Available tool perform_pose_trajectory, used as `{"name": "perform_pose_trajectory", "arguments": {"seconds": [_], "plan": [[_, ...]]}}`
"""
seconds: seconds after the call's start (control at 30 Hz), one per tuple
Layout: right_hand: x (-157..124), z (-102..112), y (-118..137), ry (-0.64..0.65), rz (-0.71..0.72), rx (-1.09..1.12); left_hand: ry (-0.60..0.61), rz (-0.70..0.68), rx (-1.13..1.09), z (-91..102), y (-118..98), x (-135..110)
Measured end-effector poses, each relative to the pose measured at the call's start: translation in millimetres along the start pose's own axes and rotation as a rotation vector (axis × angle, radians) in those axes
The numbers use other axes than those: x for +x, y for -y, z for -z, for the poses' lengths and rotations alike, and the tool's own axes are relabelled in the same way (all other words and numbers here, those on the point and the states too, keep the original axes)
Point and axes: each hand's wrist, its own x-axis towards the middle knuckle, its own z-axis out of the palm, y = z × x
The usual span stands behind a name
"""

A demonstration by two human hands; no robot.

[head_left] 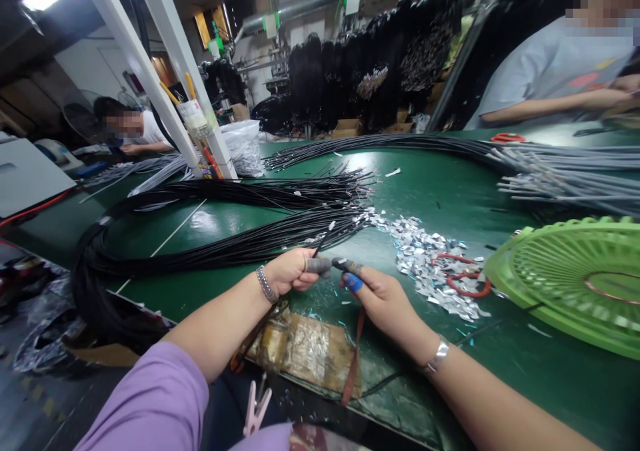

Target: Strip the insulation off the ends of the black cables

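Note:
My left hand (pixel 295 271), with grey finger covers, is closed in a pinch on a thin black cable (pixel 323 238), whose pale-tipped end sticks up above the fingers. Almost touching its fingertips is my right hand (pixel 380 294), also closed, with a grey cover and a blue one on its fingers. What the right fingers pinch is too small to make out. Behind both hands lie bundles of black cables (pixel 240 238), their stripped ends toward the middle of the table. To the right is a heap of silvery foil scraps (pixel 425 258), with red-handled scissors (pixel 467 284) partly in it.
A green plastic basket (pixel 575 271) stands at the right on the green table (pixel 550 398). Grey cables (pixel 565 171) lie behind it. A taped cardboard piece (pixel 315 351) is at the front edge. White posts (pixel 175 71) rise at the left. Two other people sit across the table.

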Motion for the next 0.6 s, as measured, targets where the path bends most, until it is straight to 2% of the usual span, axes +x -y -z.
{"name": "perform_pose_trajectory", "arguments": {"seconds": [0.1, 0.2, 0.3, 0.4, 0.5, 0.6], "plan": [[0.6, 0.8, -4.1, 0.002, 0.035, -0.042, 0.018, 0.007, -0.026, 0.6, -0.8, -0.8], [0.5, 0.8, -9.7, -0.007, 0.000, -0.068, -0.020, 0.019, -0.025, -0.3, -2.6, -1.8], [-0.6, 1.2, -12.8, -0.079, -0.034, -0.085, -0.035, 0.035, 0.009, -1.4, -3.5, -1.8], [-1.6, 2.8, -12.0, -0.130, 0.036, -0.133, -0.015, 0.056, 0.070, -2.3, -2.5, -1.3], [-0.7, 4.2, -10.1, -0.090, 0.072, -0.137, -0.017, 0.036, 0.143, -4.1, -0.4, -0.8], [1.7, 3.8, -9.9, -0.044, 0.007, -0.091, -0.063, -0.036, 0.282, -7.0, 2.0, -0.9]]}}
